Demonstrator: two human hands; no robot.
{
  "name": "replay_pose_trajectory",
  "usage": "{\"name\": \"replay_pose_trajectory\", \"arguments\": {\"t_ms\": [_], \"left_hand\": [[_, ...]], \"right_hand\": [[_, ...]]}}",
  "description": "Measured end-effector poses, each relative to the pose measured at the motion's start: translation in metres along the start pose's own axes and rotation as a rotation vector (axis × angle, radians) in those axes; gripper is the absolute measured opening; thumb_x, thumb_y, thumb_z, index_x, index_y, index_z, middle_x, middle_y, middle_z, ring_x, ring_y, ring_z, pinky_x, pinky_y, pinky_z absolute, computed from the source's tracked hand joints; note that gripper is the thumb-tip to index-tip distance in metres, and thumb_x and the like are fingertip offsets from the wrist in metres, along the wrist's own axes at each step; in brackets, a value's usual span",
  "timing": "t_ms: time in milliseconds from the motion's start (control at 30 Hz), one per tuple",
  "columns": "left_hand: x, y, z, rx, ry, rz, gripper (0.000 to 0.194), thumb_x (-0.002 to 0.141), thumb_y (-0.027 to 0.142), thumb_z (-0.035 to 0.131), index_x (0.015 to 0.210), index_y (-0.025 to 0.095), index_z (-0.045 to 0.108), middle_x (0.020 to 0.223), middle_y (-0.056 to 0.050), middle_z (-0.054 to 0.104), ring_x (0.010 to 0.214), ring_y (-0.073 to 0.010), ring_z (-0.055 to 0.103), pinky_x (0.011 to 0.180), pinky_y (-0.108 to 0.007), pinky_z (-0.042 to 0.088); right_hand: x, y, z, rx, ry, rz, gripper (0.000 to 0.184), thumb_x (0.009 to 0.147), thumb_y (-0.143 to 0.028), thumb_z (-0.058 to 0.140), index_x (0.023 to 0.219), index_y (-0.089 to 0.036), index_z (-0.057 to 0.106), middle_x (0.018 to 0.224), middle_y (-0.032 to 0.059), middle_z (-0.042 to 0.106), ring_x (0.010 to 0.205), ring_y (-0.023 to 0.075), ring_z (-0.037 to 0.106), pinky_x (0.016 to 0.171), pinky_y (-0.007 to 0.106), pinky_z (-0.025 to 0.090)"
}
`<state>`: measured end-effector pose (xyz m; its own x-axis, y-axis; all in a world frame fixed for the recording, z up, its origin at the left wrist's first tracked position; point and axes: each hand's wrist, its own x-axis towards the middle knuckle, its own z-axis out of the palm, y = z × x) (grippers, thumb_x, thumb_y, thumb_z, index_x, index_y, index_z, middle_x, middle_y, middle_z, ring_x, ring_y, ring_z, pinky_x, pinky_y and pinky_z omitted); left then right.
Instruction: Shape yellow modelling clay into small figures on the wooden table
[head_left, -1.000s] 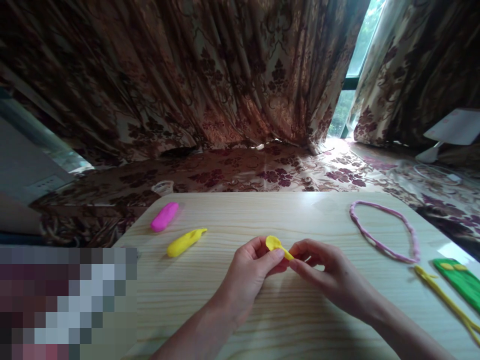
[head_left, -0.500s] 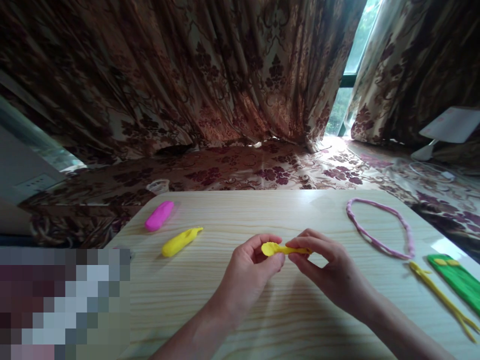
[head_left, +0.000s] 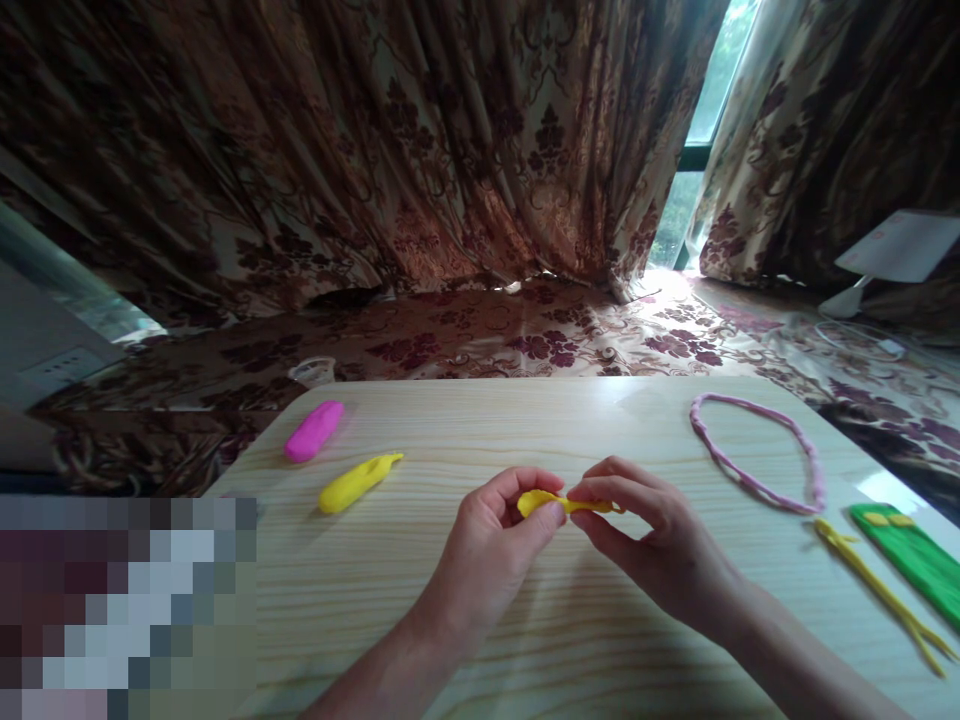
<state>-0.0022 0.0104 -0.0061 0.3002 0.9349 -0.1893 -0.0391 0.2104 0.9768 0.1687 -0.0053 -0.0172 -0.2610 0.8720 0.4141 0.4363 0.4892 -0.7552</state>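
Observation:
Between my two hands, above the table, is a small piece of yellow modelling clay (head_left: 531, 502), broad at its left end and thin toward the right. My left hand (head_left: 504, 530) pinches the broad end between thumb and fingers. My right hand (head_left: 637, 520) grips the thin part with thumb and fingertips, which partly hide it. To the left lies a bigger yellow clay lump (head_left: 358, 484) with a drawn-out tip, and behind it a pink clay block (head_left: 314, 432).
The pale wooden table (head_left: 450, 420) carries a pink twisted clay loop (head_left: 726, 466) at the right. Near it lie a forked yellow clay strip (head_left: 874, 585) and a flat green clay slab (head_left: 904, 550) with yellow pieces. A white lamp (head_left: 896, 248) stands beyond, before patterned curtains (head_left: 450, 150).
My right fingers have shifted slightly left along the yellow clay, closer to my left hand. The broad end looks turned a little. The view has moved slightly.

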Motion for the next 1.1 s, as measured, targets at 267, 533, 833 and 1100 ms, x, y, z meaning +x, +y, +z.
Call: {"name": "replay_pose_trajectory", "arguments": {"t_ms": [267,533,833,1100], "left_hand": [[0.000,0.000,0.000,-0.133,-0.070,-0.017,0.018,0.081,0.029,0.060,0.094,0.016,0.063,0.089,-0.005,0.066,0.084,-0.0156,0.059,0.082,-0.029,0.045],[0.000,0.000,0.001,-0.103,-0.008,-0.028,0.015,0.078,0.023,0.064,0.091,0.016,0.062,0.081,-0.002,0.067,0.078,-0.0126,0.060,0.076,-0.023,0.045],[0.003,-0.001,-0.004,-0.049,-0.006,-0.050,0.020,0.078,0.026,0.063,0.096,0.016,0.061,0.085,-0.002,0.065,0.076,-0.0122,0.058,0.078,-0.026,0.043],[0.004,0.001,-0.007,-0.067,-0.002,-0.085,0.021,0.079,0.027,0.062,0.097,0.016,0.060,0.086,-0.002,0.062,0.075,-0.0124,0.058,0.078,-0.028,0.043]], "right_hand": [[-0.002,0.002,0.002,0.005,-0.025,-0.019,0.019,0.085,-0.014,0.055,0.100,-0.022,0.063,0.090,0.0051,0.059,0.079,0.0155,0.059,0.069,0.028,0.049],[-0.001,0.000,0.002,-0.005,-0.015,-0.029,0.021,0.084,-0.013,0.057,0.100,-0.023,0.065,0.088,0.0036,0.058,0.077,0.0139,0.058,0.068,0.026,0.048],[0.001,0.004,-0.006,-0.022,-0.003,-0.023,0.022,0.081,-0.015,0.060,0.103,-0.021,0.063,0.091,0.0039,0.058,0.080,0.0148,0.059,0.070,0.027,0.048],[0.001,0.006,-0.012,-0.056,-0.018,-0.009,0.019,0.081,-0.015,0.060,0.099,-0.020,0.062,0.091,0.0036,0.058,0.080,0.0146,0.058,0.071,0.027,0.048]]}}
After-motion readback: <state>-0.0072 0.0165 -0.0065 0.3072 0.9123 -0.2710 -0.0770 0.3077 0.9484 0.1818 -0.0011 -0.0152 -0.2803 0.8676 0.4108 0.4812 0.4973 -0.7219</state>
